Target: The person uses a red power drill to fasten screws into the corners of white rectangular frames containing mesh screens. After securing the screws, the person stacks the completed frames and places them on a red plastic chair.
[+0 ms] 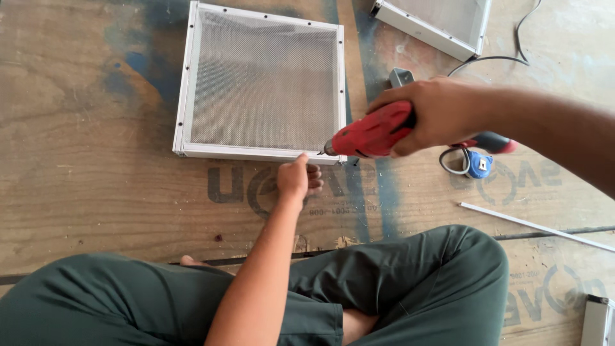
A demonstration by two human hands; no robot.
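Observation:
A square white frame (192,96) with grey mesh lies flat on the plywood floor in front of me. My right hand (439,112) grips a red power drill (371,133), whose tip meets the frame's near edge close to its right corner. My left hand (296,178) rests just below that edge, fingers curled and pinched together near the drill tip; whether they hold something small I cannot tell. I sit cross-legged in dark green trousers (410,282).
A second mesh frame (435,29) lies at the top right. A black cable (487,59), a blue plug (477,164), a small metal bracket (400,77), a thin white strip (538,225) and a white piece (599,320) lie to the right.

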